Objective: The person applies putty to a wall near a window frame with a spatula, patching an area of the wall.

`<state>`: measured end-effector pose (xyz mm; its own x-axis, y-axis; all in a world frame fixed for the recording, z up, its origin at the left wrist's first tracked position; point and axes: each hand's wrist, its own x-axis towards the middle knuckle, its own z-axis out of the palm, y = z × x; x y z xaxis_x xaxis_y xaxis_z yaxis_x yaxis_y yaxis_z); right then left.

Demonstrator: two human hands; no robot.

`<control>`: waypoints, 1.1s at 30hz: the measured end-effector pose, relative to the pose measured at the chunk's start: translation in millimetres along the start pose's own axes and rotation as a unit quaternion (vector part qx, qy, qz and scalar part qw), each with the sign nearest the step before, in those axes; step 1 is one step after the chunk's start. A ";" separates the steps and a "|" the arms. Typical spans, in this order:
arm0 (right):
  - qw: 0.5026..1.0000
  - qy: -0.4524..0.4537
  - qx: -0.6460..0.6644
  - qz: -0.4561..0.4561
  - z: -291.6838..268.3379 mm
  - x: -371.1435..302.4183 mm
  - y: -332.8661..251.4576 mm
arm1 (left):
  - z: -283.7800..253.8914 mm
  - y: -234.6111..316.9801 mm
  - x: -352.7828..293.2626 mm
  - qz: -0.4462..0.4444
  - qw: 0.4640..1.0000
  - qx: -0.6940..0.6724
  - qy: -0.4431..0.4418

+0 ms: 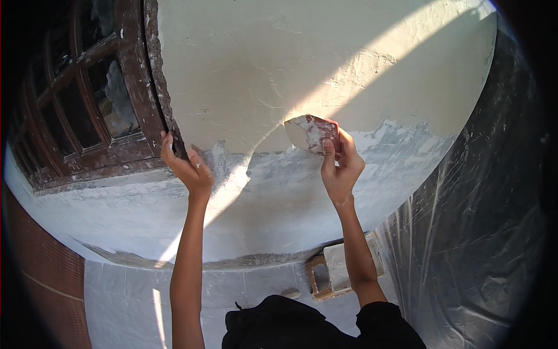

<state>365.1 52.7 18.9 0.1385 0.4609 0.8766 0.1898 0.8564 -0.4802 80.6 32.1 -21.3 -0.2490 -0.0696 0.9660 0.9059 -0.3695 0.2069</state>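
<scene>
My right hand (343,168) grips a flat putty scraper (311,132), reddish and smeared with pale filler. Its blade edge lies against the wall (232,75), right where a strip of sunlight crosses. My left hand (189,168) is at the lower corner of the window opening, thumb and fingers apart around the rough wall edge. Specks of filler show on its fingers. Above, the wall is beige with cracked, uneven patches; below, a whiter skim coat (279,192) with a ragged upper border runs across it.
A brown wooden window frame (131,70) with panes stands at the left. Below the wall, on the grey tiled floor (226,285), sits an open tray (337,264) with pale material. Clear plastic sheeting (465,244) hangs at the right. A brown ribbed surface (46,273) lies lower left.
</scene>
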 end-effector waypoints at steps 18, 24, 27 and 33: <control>0.974 0.049 0.206 0.085 3.4 -9.8 17.0 | 3.1 3.6 1.2 0.016 1.000 0.022 -0.009; 0.959 0.122 0.202 0.157 -6.9 -10.6 22.6 | -2.0 -2.7 1.9 0.033 0.998 0.040 -0.019; 0.960 0.099 0.226 0.131 -3.7 -15.2 12.6 | -2.0 1.1 3.6 0.039 0.998 0.041 -0.024; 0.968 0.098 0.192 0.129 2.4 -13.7 26.1 | -0.3 1.1 3.6 0.035 0.999 0.034 -0.023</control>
<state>365.9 69.3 -5.6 0.3210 0.6502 0.6887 -0.2464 0.7594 -0.6021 80.6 31.1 -17.6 -0.1690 -0.0506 0.9843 0.9425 -0.3005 0.1463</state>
